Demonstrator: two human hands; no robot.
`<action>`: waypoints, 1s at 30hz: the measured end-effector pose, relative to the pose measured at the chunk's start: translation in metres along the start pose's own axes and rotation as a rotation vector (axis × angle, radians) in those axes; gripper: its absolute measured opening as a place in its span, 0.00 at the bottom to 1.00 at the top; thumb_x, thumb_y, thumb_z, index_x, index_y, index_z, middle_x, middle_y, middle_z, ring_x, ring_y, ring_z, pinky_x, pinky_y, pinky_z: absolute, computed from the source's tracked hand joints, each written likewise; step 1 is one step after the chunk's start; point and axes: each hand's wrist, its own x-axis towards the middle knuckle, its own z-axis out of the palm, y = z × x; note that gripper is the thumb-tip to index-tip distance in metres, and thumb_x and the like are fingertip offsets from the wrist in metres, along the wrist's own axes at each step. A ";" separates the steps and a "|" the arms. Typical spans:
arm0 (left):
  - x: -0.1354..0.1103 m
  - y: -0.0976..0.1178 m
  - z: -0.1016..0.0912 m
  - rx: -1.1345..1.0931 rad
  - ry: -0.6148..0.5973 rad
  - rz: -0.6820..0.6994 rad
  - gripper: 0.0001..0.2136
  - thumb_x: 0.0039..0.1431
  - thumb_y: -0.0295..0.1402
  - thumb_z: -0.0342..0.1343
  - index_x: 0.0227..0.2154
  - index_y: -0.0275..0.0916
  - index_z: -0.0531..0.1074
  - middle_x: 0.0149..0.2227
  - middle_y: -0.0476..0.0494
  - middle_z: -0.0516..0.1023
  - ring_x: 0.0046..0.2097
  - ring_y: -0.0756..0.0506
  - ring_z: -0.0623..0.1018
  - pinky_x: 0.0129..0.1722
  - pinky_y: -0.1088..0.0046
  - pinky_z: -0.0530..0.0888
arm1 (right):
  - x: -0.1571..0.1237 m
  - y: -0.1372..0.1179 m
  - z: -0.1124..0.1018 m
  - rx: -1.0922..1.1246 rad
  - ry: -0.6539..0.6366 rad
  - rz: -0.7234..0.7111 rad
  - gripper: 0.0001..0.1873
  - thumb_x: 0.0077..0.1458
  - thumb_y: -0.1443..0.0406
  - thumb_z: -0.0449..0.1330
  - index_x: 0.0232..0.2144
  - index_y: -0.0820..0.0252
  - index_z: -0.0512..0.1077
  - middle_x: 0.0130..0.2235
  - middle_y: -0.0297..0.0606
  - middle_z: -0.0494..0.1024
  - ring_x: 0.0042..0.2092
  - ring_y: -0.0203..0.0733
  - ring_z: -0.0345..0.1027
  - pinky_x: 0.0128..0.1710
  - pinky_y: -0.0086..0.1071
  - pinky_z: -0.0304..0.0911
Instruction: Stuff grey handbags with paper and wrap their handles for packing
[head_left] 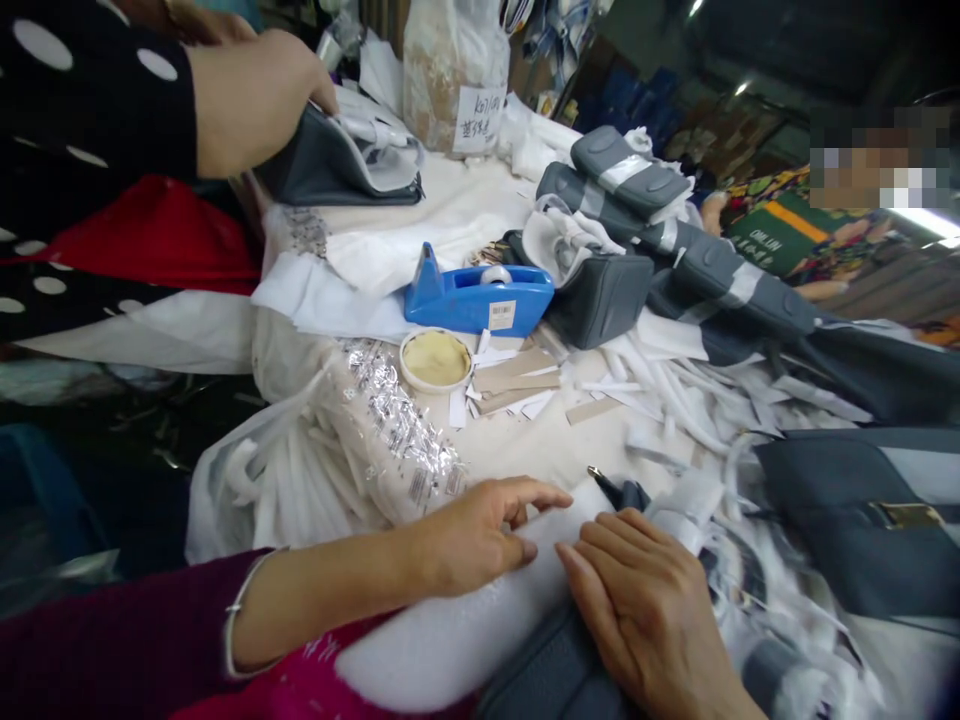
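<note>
My left hand (pixel 480 535) rests on a white foam sheet (pixel 450 630) that lies over a grey bag (pixel 547 670) in front of me; its fingers press and pinch the sheet's edge. My right hand (pixel 637 600) lies beside it with fingers curled together on the same foam and bag. A dark strap end with a metal tip (pixel 611 488) sticks out just beyond both hands.
A blue tape dispenser (pixel 480 295) and a round tin of yellowish paste (pixel 436 360) stand mid-table among paper strips. Grey bags (pixel 660 230) pile at the back right, another (pixel 862 520) at right. A co-worker's hand (pixel 255 95) holds a grey bag at top left.
</note>
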 end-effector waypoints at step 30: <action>-0.053 0.000 -0.014 0.441 -0.135 0.270 0.13 0.59 0.22 0.46 0.41 0.37 0.74 0.43 0.41 0.78 0.47 0.47 0.76 0.49 0.72 0.69 | -0.003 0.012 0.009 0.002 -0.038 0.044 0.18 0.62 0.60 0.52 0.22 0.58 0.65 0.26 0.35 0.68 0.30 0.37 0.62 0.33 0.30 0.55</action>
